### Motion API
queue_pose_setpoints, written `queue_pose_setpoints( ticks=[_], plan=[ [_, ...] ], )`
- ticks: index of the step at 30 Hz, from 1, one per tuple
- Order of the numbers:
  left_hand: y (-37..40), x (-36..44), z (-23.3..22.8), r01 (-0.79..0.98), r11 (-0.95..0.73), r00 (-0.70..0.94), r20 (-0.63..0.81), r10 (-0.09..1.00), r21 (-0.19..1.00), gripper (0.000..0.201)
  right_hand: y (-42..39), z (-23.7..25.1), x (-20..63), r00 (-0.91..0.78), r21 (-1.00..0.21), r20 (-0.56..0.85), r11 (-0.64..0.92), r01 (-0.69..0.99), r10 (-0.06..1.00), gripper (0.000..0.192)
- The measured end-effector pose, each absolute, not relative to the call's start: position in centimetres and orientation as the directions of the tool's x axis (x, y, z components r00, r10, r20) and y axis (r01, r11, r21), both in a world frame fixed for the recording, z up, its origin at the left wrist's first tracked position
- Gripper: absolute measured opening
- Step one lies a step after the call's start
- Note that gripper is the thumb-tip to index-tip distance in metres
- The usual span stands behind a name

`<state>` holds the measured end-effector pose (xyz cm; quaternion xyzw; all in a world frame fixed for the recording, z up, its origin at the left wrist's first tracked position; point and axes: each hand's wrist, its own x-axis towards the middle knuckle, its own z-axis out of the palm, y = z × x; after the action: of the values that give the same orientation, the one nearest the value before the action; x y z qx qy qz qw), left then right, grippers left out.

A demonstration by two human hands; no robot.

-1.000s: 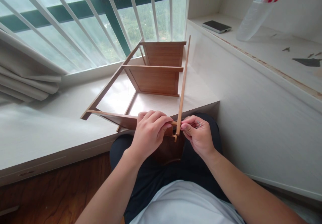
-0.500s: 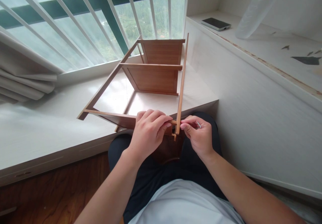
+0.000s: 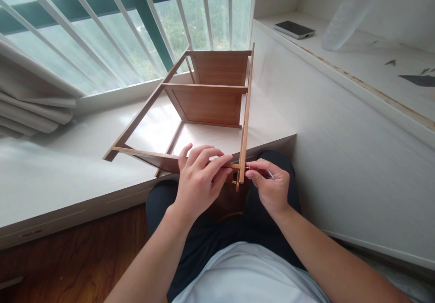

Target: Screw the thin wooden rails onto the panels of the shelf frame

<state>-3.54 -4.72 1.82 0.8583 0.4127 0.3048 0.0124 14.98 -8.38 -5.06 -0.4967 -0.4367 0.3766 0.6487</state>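
A small wooden shelf frame [image 3: 207, 105] lies on its side on the white window ledge [image 3: 61, 167], its near end over my lap. My left hand [image 3: 199, 180] grips the nearest wooden shelf board where it meets the right side rail [image 3: 245, 112]. My right hand [image 3: 270, 183] pinches a small metal tool [image 3: 268, 173], its tip pressed against the outer face of that rail at the same joint. Two more shelf boards stand fixed further back in the frame.
A raised white counter [image 3: 340, 112] runs along the right, carrying a phone [image 3: 294, 29] and a tilted clear plastic bottle [image 3: 350, 12]. White window bars [image 3: 136, 26] and a folded curtain [image 3: 30, 108] stand behind the ledge. Wood floor shows at lower left.
My left fingers have spread and shifted a little on the board. My right hand has turned slightly at the joint. The frame stays in place.
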Motion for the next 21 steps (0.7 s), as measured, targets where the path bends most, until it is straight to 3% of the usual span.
queue_pose_setpoints(
  ticks=[10, 15, 19, 21],
  plan=[
    [-4.8, -3.4, 1.7, 0.708, -0.646, 0.461, 0.505, 0.73, 0.286, 0.016, -8.8, -4.2, 15.6, 0.319, -0.934, 0.356, 0.319, 0.163, 0.878, 0.008],
    [-5.5, -3.9, 1.8, 0.692, -0.643, 0.392, 0.579, 0.715, 0.326, 0.015, -8.8, -4.2, 16.0, 0.284, -0.911, 0.398, 0.339, 0.233, 0.873, 0.009],
    [-8.8, -4.1, -0.1, 0.556, -0.681, 0.217, 0.708, 0.672, 0.476, 0.013, -9.0, -4.8, 16.5, 0.296, -0.935, 0.34, 0.288, 0.206, 0.892, 0.013],
    [-11.2, -3.4, -1.9, 0.405, -0.642, 0.138, 0.65, 0.747, 0.651, 0.013, -9.1, -5.3, 16.8, 0.297, -0.947, 0.301, 0.248, 0.205, 0.906, 0.013]
  ],
)
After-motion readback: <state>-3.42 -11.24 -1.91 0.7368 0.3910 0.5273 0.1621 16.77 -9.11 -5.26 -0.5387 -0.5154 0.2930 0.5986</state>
